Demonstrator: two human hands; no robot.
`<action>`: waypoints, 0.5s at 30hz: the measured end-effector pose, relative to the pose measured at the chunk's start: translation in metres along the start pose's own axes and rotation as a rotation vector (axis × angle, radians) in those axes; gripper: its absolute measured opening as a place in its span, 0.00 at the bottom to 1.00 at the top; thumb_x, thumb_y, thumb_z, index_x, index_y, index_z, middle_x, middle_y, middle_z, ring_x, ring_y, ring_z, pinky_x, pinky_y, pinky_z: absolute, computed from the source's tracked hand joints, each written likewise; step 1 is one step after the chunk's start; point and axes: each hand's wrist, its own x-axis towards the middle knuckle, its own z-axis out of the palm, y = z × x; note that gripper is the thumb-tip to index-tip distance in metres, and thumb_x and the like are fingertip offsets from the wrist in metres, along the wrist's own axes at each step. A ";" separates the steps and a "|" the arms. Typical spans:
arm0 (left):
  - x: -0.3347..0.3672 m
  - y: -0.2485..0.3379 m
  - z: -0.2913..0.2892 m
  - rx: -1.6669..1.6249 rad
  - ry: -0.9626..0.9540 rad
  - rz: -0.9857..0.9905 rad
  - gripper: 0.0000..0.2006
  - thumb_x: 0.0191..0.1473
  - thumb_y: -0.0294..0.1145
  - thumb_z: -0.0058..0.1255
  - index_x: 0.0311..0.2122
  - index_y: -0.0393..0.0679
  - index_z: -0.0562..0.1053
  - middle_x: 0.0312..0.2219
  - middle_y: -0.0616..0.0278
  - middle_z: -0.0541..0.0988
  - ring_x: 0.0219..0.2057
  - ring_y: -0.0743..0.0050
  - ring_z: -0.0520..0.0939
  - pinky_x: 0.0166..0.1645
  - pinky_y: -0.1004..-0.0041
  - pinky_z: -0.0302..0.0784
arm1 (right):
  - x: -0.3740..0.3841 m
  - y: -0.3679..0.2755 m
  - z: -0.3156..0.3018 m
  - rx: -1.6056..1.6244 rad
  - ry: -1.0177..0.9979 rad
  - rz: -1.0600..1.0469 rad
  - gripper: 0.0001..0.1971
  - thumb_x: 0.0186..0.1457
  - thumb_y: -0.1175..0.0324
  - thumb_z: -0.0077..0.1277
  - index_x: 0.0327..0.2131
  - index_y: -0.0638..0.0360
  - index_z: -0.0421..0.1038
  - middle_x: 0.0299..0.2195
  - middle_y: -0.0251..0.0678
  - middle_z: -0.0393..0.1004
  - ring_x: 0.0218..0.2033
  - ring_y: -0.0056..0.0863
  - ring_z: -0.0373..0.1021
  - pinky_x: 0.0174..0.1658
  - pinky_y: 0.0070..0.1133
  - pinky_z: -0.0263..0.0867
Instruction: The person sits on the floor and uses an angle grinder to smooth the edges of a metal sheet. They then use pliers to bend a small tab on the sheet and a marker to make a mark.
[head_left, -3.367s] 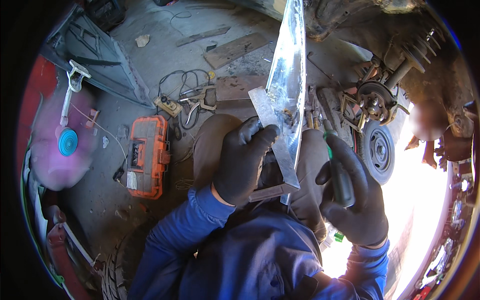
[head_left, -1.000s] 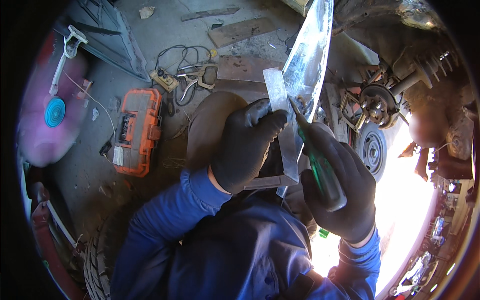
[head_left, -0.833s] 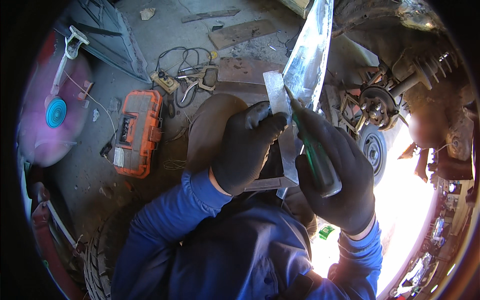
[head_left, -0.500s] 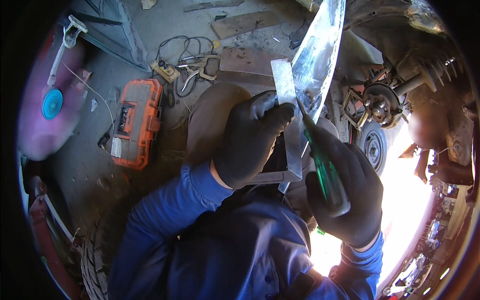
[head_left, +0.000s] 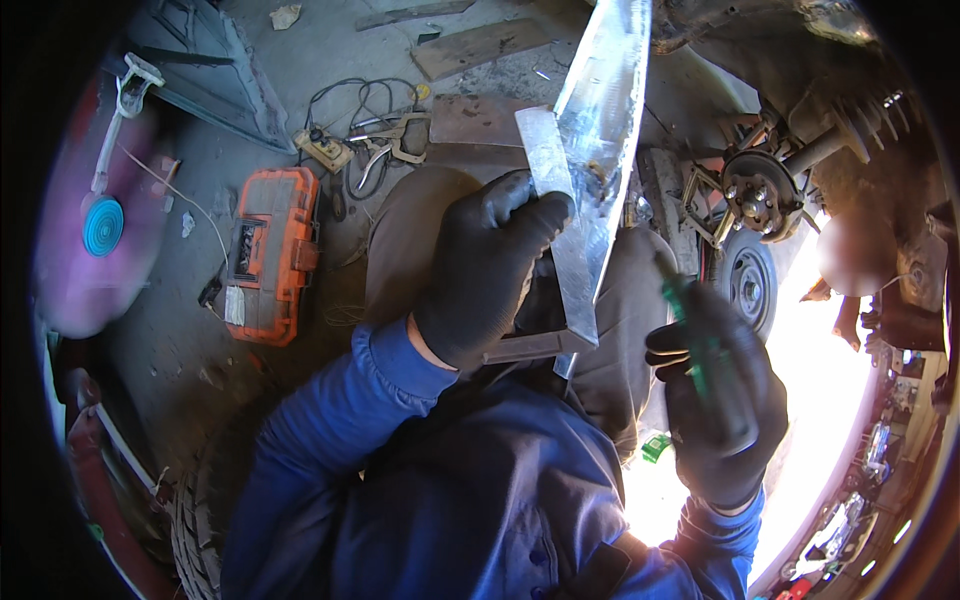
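My left hand [head_left: 475, 275], in a black glove, is closed on a flat metal square [head_left: 545, 150], its thumb across the long blade. That blade lies along a long, shiny, bent sheet-metal piece [head_left: 605, 90], which has a dark smudged patch beside the square. The square's short leg [head_left: 530, 347] points left at the near end. Off to the right of the metal, my gloved right hand [head_left: 750, 410] grips a screwdriver with a clear green handle [head_left: 712, 365]. Motion blurs it, and its tip stands apart from the metal.
An orange and grey toolbox [head_left: 270, 255] stands on the floor at left. Behind it lie a cable, a locking clamp [head_left: 400, 140] and flat metal plates [head_left: 480, 48]. At right are a wheel hub [head_left: 757, 195], a wheel [head_left: 748, 285] and a blurred person. A tyre [head_left: 195, 530] is near left.
My right hand has drawn the screwdriver away from the sheet metal, down and to the right. The sheet metal and square, with my left hand still on the square, have shifted slightly left in view.
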 end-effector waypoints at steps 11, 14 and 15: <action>0.032 0.004 -0.026 -0.337 0.059 -0.244 0.17 0.71 0.25 0.53 0.62 0.33 0.74 0.55 0.48 0.81 0.56 0.57 0.86 0.61 0.56 0.86 | 0.025 0.091 0.084 0.844 0.022 0.413 0.34 0.63 0.77 0.62 0.70 0.65 0.62 0.59 0.42 0.74 0.60 0.31 0.73 0.64 0.31 0.71; 0.051 0.007 -0.026 -0.325 0.149 -0.100 0.16 0.72 0.32 0.53 0.57 0.31 0.77 0.47 0.57 0.85 0.48 0.72 0.87 0.54 0.66 0.86 | 0.042 0.092 0.099 0.900 -0.120 0.563 0.41 0.54 0.79 0.69 0.69 0.65 0.60 0.60 0.39 0.72 0.61 0.27 0.70 0.63 0.26 0.69; 0.060 0.010 -0.028 -0.313 0.183 -0.118 0.15 0.73 0.32 0.53 0.57 0.31 0.77 0.48 0.57 0.85 0.48 0.73 0.87 0.55 0.67 0.86 | 0.050 0.093 0.103 0.950 -0.129 0.351 0.43 0.52 0.78 0.72 0.69 0.63 0.60 0.59 0.41 0.74 0.61 0.28 0.71 0.63 0.27 0.69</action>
